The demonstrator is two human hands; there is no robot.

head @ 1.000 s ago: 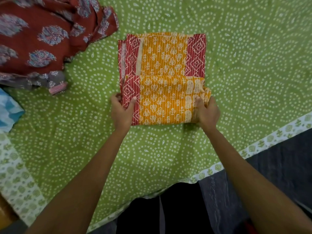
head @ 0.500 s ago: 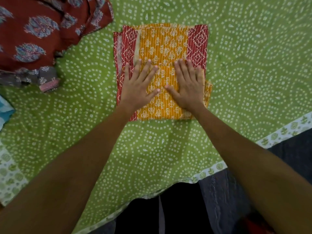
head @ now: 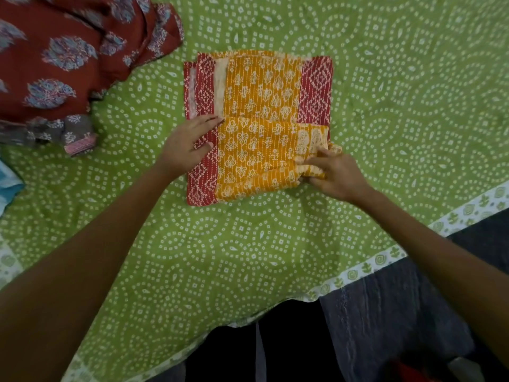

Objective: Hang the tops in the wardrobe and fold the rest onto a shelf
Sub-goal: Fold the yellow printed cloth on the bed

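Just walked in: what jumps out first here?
A folded orange-and-red printed cloth lies mid-frame on a green dotted bedsheet. The left hand presses its red border flat while the right hand pinches its bunched right edge. A maroon floral garment lies heaped at upper left.

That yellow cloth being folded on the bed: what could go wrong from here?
The right hand pinches only a bunched corner of the yellow cloth; pulling there could drag the neat layers askew. The left hand lies flat on the red border rather than gripping, so the stack might slide on the green sheet. The loose maroon garment lies close and could get caught up.
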